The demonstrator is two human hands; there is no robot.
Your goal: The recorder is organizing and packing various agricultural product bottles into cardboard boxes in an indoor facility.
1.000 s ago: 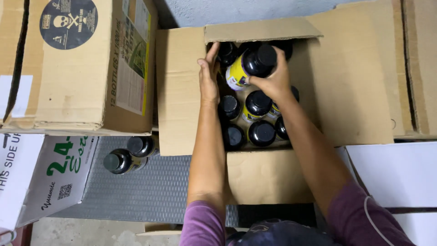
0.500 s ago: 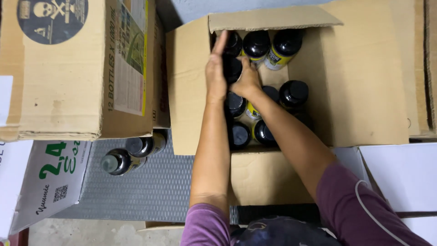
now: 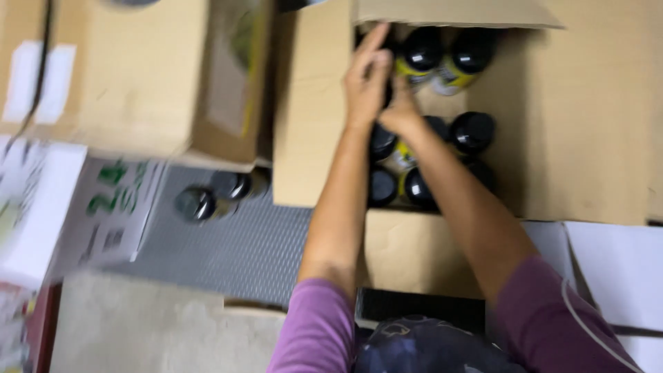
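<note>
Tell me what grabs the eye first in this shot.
Both hands are pressed together inside the open cardboard box at top centre, the left hand above the right hand, among black-capped bottles with yellow labels. Two more capped bottles lie outside the box on the grey ridged mat, to the left. The picture is blurred.

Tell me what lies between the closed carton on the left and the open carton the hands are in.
In the head view, two dark-capped bottles lie on ribbed grey matting in that gap.
</note>
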